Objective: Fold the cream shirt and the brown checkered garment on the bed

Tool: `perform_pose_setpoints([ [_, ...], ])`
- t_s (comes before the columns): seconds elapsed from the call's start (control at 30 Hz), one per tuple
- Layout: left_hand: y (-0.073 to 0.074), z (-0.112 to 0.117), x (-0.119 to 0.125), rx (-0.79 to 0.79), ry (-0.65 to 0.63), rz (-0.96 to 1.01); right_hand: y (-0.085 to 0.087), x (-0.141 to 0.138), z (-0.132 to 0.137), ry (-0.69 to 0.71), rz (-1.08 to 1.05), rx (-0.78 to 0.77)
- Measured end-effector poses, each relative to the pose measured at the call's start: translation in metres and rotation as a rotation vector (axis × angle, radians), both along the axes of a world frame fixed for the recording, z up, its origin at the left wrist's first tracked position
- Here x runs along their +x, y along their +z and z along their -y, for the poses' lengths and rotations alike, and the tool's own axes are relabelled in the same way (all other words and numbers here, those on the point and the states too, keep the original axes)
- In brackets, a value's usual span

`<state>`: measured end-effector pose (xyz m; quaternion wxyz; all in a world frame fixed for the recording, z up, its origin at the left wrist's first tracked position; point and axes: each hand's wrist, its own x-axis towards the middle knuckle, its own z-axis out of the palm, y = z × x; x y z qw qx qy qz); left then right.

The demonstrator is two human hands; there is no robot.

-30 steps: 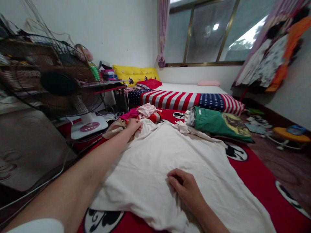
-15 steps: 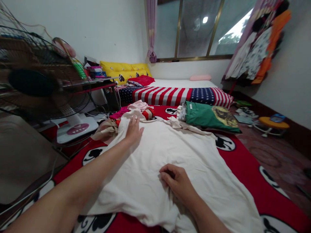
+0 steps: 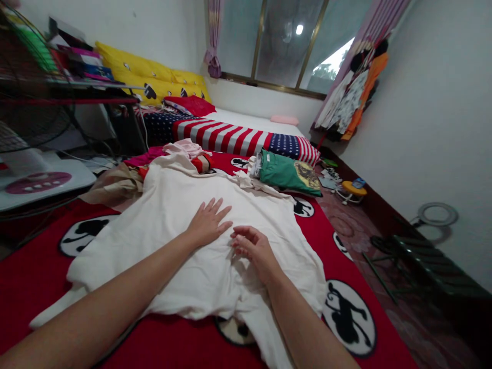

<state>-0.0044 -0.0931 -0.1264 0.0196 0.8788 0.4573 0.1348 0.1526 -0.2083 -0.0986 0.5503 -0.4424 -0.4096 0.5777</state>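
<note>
At the left, beyond the far edge of the red blanket (image 3: pixel 38 241), stands the white base of a pedestal fan (image 3: pixel 38 182) with a magenta button panel. Along the blanket's far left edge lie a crumpled tan cloth (image 3: pixel 113 187), a magenta garment (image 3: pixel 144 156) and a pale pink garment (image 3: pixel 182 148).

A cream T-shirt (image 3: pixel 184 256) lies spread across the middle of the blanket, lightly wrinkled, with one end reaching toward the near left corner and another trailing over the near edge. The left hand (image 3: pixel 207 224) rests palm down at its centre, fingers spread wide, gripping nothing. Just beside it, not touching, the right hand (image 3: pixel 255 249) sits on the same cloth with its fingers (image 3: pixel 240 237) curled loosely inward; whether they pinch the fabric, I cannot tell.

Toward the far right corner lies a folded green garment (image 3: pixel 286 173) with a yellow print. A black-and-white oval motif (image 3: pixel 348 318) marks the blanket right of the shirt. Past the right edge, on the patterned floor (image 3: pixel 384 318), are a round yellow stool (image 3: pixel 353 188) and a dark green folding rack (image 3: pixel 423 256).
</note>
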Motion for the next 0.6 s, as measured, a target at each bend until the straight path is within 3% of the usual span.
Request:
perform_pose_setpoints([
  [0.07, 0.0, 0.0, 0.0, 0.001, 0.001, 0.001, 0.01, 0.017, 0.003, -0.032, -0.078, -0.052],
  [0.13, 0.0, 0.001, 0.001, -0.002, 0.003, 0.009, 0.019, 0.044, 0.008, -0.053, -0.018, -0.089],
  [0.2, -0.001, 0.002, 0.001, -0.002, 0.004, 0.027, 0.024, 0.077, 0.011, -0.135, 0.213, -0.109],
  [0.27, -0.001, 0.004, 0.002, 0.0, 0.002, 0.042, 0.025, 0.113, 0.011, -0.357, 0.55, -0.105],
  [0.4, -0.001, 0.005, 0.002, 0.003, -0.001, 0.048, 0.016, 0.168, -0.002, -0.59, 0.809, -0.145],
  [0.5, -0.001, 0.005, 0.002, 0.007, 0.002, 0.058, 0.01, 0.182, -0.024, -0.631, 0.988, -0.218],
  [0.6, -0.002, 0.005, 0.001, 0.015, 0.0, 0.081, 0.01, 0.176, -0.048, -0.648, 1.176, -0.286],
])
